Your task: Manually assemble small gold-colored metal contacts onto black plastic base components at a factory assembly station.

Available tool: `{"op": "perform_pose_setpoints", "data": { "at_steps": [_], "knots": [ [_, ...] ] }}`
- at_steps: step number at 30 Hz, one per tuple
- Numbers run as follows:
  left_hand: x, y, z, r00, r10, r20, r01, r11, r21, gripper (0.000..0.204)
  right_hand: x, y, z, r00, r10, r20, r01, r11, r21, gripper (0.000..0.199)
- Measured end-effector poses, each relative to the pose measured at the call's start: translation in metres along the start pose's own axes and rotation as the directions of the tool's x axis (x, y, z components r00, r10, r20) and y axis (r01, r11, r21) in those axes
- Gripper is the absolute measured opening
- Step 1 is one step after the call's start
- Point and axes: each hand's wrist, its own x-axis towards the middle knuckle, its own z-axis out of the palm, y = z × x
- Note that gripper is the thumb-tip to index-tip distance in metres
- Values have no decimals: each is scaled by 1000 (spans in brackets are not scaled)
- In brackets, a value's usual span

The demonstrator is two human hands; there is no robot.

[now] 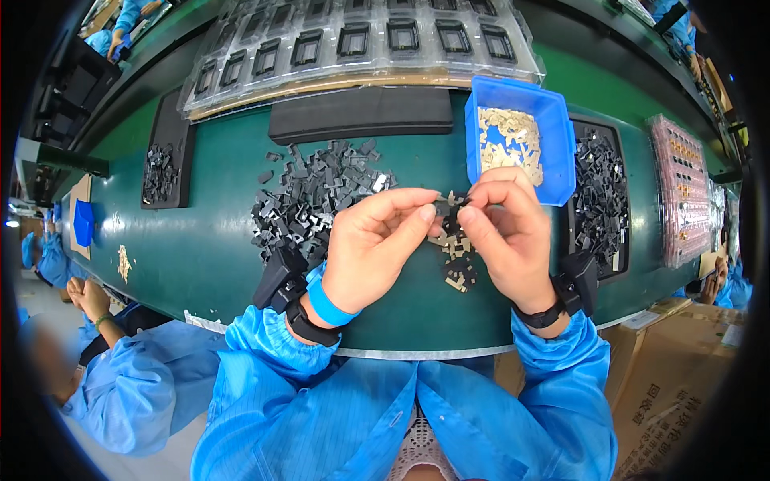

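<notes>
My left hand pinches a small black part between thumb and index finger, above the green table. Close beside it, my right hand has its thumb and fingertips closed on a small dark piece, mostly hidden by the fingers. Beneath both hands lies a loose scatter of tiny beige and black pieces. A large heap of small black parts spreads just beyond my left hand. Past my right hand stands a blue bin holding many small beige pieces.
Clear trays with black frames stand at the back behind a black foam block. Black trays of dark parts lie at left and right. Pink trays are stacked far right. A co-worker sits at left; cartons stand lower right.
</notes>
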Motion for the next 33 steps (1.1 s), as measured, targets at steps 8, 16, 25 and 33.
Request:
{"op": "perform_pose_setpoints", "data": {
  "at_steps": [8,16,25,33],
  "knots": [
    [0,-3,2,987,135,-88,-107,957,268,18,-2,-4,5,996,83,-26,-86,990,-113,7],
    [-2,-7,1,982,188,-11,-166,890,426,19,-3,-3,6,996,30,-80,-48,969,-242,7],
    [-2,-7,0,981,196,14,-178,861,477,19,-3,-3,6,995,44,-93,-65,967,-245,7],
    [-1,-10,4,974,212,-78,-162,896,414,17,-2,-1,5,996,38,-86,-58,967,-249,7]
  ]
}}
